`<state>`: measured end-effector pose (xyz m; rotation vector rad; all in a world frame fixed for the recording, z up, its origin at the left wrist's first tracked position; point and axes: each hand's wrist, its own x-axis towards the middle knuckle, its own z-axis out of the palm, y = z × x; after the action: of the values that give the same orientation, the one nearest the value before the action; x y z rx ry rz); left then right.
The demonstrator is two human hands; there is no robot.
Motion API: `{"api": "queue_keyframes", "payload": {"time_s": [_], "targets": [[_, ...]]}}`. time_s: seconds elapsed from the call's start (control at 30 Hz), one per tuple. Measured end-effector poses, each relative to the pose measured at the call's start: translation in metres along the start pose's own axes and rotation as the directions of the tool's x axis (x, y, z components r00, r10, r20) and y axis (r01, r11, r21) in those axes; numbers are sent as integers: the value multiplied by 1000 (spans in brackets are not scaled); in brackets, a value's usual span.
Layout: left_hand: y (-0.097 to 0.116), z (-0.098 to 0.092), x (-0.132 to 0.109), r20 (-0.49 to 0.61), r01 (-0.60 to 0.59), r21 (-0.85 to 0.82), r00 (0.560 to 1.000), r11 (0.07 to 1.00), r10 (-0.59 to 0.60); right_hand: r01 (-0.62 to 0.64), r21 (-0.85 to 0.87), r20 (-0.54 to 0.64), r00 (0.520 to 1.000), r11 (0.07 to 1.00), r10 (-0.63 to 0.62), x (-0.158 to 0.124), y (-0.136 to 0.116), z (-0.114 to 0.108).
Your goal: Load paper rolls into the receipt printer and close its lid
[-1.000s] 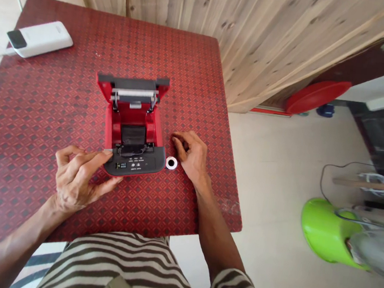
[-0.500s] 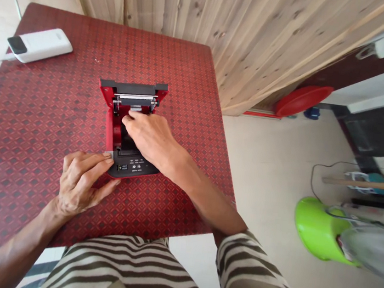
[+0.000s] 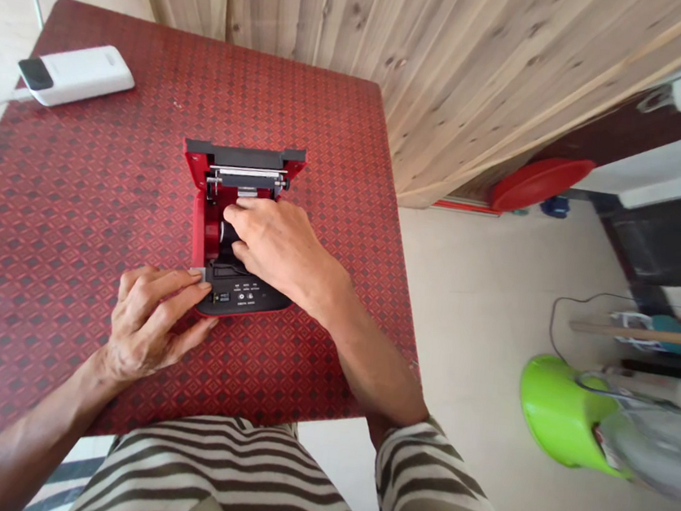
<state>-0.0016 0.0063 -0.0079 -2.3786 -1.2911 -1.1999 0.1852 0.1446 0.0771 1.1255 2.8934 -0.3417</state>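
Observation:
A small red and black printer [image 3: 245,298] stands on the table, its lid [image 3: 244,158] raised at the back with a roller showing across it. My left hand [image 3: 151,324] grips the front left corner, fingers on top and thumb along the front edge. Inside the open compartment, my right hand [image 3: 283,249] has its fingers closed on a black roll [image 3: 229,236] with a pale end. Most of this roll and the right side of the compartment are hidden behind the hand.
A white device with a dark end [image 3: 78,75] lies at the table's far left, a cable attached. The patterned red table [image 3: 340,149] meets a wooden wall [image 3: 404,25]. On the floor to the right are a green bucket [image 3: 553,411] and a red basin [image 3: 542,182].
My right hand has tilted slightly within the compartment, and the black roll's pale end now shows beneath its fingers. My left hand keeps its place at the corner. The view has shifted a little.

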Motion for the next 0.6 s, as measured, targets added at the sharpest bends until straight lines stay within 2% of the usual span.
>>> {"api": "queue_keyframes", "payload": {"time_s": [0.1,0.2,0.27,0.33,0.43,0.53,0.6], "targets": [[-1,1,-1,-1,14,-4,1000,1000,-14,-3,49,-66,998,999,6,-14,-1,-4],[-2,1,-1,-5,27,2,1000,1000,-27,56,201,-221,975,978,-11,-37,6,-13],[-2,1,0,-11,31,12,999,999,-30,127,389,-359,933,912,23,-54,18,-18],[-1,2,1,-16,28,18,999,999,-28,158,577,-443,885,801,144,-67,37,-18],[0,2,2,-15,20,12,1000,1000,-20,87,745,-425,825,661,371,-73,71,5],[0,3,1,-11,36,8,999,999,-36,4,810,-373,775,587,510,-65,98,48],[0,3,1,-13,42,11,999,999,-42,-41,839,-331,753,543,568,-58,106,76]]}}
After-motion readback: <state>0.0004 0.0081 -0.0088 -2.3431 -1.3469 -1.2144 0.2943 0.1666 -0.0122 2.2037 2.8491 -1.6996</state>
